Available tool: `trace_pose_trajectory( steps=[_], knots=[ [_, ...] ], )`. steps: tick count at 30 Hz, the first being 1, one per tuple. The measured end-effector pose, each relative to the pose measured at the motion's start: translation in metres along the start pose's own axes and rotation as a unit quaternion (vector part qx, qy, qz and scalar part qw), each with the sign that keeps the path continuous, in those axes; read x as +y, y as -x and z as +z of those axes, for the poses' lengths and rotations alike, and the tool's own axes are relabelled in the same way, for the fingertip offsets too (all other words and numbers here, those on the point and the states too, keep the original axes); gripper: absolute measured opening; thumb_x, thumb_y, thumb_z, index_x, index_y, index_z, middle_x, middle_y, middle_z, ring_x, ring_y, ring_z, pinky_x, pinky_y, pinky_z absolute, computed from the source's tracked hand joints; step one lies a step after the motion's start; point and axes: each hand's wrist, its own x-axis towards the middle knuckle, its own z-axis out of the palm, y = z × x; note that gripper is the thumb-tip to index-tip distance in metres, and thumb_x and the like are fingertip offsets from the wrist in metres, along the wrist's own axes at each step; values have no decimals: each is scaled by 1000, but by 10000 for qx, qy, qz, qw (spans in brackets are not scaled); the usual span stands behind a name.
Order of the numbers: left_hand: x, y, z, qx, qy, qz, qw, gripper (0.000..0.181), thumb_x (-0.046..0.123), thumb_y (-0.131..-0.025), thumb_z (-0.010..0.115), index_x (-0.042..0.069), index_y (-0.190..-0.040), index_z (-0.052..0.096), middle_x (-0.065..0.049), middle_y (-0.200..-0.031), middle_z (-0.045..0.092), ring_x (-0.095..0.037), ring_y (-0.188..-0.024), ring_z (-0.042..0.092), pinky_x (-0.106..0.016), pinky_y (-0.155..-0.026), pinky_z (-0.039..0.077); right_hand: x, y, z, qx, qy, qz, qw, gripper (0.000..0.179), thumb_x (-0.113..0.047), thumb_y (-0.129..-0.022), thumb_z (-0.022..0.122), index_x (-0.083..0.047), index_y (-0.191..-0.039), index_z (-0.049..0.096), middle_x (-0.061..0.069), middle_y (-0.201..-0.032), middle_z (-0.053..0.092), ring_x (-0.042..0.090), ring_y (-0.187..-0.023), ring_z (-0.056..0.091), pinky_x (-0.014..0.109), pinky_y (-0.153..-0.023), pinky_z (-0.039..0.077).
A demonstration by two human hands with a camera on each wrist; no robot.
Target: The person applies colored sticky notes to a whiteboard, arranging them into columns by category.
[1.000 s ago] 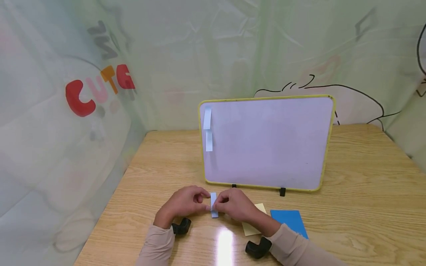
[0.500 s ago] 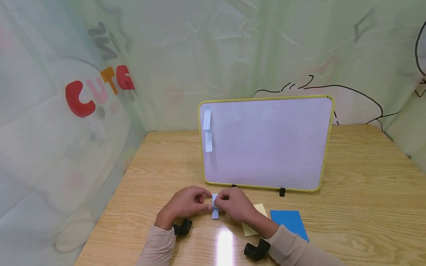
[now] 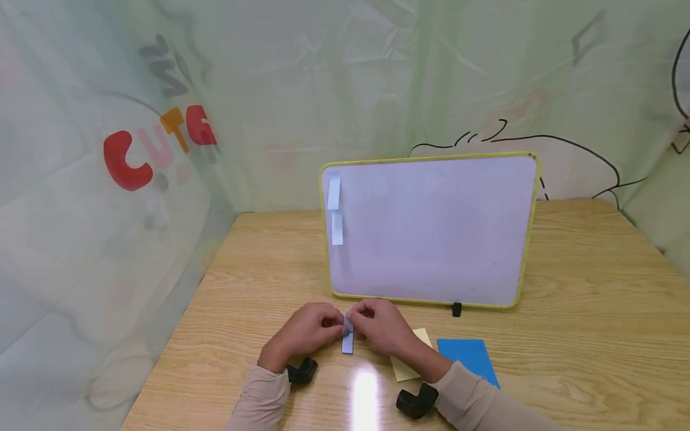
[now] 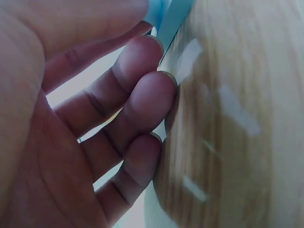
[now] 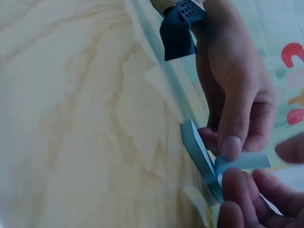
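Observation:
A narrow light-blue pad of sticky note strips [image 3: 347, 344] lies on the table in front of the whiteboard. One strip [image 5: 249, 160] stands folded up from the pad [image 5: 197, 145]. My left hand [image 3: 309, 328] pinches this strip low down, its thumb [image 5: 232, 146] pressed on it in the right wrist view. The other left fingers [image 4: 128, 90] are curled close over the tabletop. Opposite, my right hand [image 3: 380, 326] is at the pad's far end. Its fingertips [image 5: 235, 183] are right by the strip, while its thumb [image 5: 290, 148] stands apart from them.
A yellow-framed whiteboard [image 3: 431, 233] stands behind the hands on small black feet [image 3: 456, 309]. Two light-blue strips [image 3: 334, 191] hang at its left side. To the right lie a yellow sticky note pad [image 3: 404, 370] and a blue pad [image 3: 469, 358].
My right hand's fingertips have moved from the pad's middle to its far end. My left thumb and fingers have come together over the pad from the left.

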Motion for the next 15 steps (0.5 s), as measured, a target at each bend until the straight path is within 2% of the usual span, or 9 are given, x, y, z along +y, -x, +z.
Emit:
trace_pose_trajectory(
  steps=[5, 10, 13, 15],
  knots=[
    [2, 0, 0, 60, 11, -49, 10000, 6, 21, -94, 72, 19, -90, 76, 15, -82, 63, -3, -76, 56, -23, -70, 48, 2, -1, -2, -189, 373, -190, 9989, 14, -25, -92, 73, -12, -95, 75, -5, -84, 67, 11, -73, 60, 29, -64, 49],
    [1, 0, 2, 139, -104, -52, 9998, 7, 20, -94, 72, 18, -88, 75, 14, -80, 62, -1, -74, 55, -23, -68, 48, 4, -1, -1, -141, 969, -508, 9939, 10, -21, -91, 74, -17, -82, 74, -10, -79, 65, 8, -71, 57, 27, -63, 48],
    [1, 0, 2, 105, -83, -181, 9997, 3, 21, -92, 74, 18, -90, 74, 14, -77, 61, -2, -70, 54, -23, -65, 47, 4, -1, 0, -62, 1074, -505, 9929, 12, -20, -93, 71, -19, -80, 72, -12, -77, 63, 8, -70, 55, 28, -64, 47],
    [1, -1, 2, 73, -72, -312, 9995, 8, 23, -90, 76, 19, -96, 73, 13, -75, 60, -2, -68, 54, -23, -62, 46, 5, -1, 0, -41, 1023, -458, 9937, 12, -20, -94, 70, -19, -82, 72, -12, -75, 62, 9, -69, 54, 29, -64, 47]
  ],
)
